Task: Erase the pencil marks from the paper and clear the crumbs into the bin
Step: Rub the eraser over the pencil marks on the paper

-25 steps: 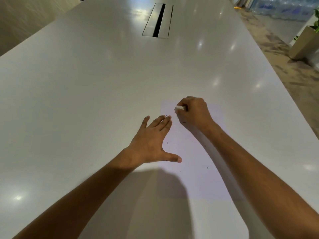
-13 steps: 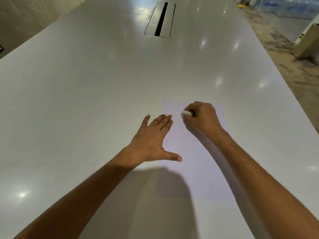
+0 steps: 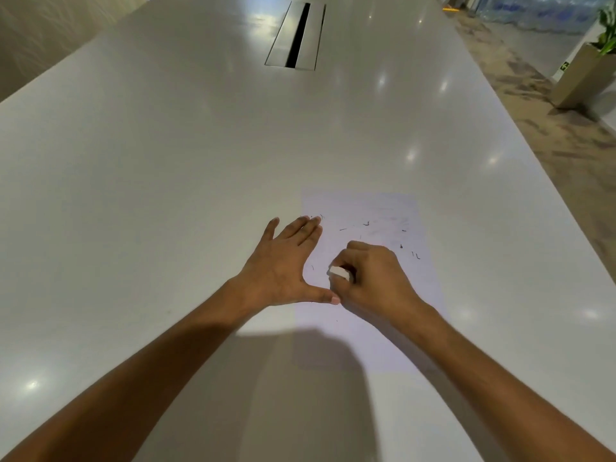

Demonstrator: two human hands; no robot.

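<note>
The paper (image 3: 383, 295), a pale sheet, is lying flat on the white bench (image 3: 166, 195), near the person's edge and a little right of centre. Small dark crumbs (image 3: 366, 224) are lying scattered across its far half, and faint grey smudging is showing near its far edge. The right hand (image 3: 370, 278) is resting on the middle of the sheet with its fingers curled, pinching a small white eraser (image 3: 340, 272) whose end is sticking out to the left. The left hand (image 3: 283, 261) is lying flat and spread wide, fingers straight, pressing on the sheet's left edge; its thumb is pointing right and is just touching the right hand. Both bare forearms are reaching in from the near edge, casting a shadow over the sheet's near end. Far up the bench a metal cable hatch (image 3: 296, 35) is sitting flush in the surface. Beyond the bench's right side a planter (image 3: 583, 75) is standing on patterned carpet (image 3: 550, 128).
</note>
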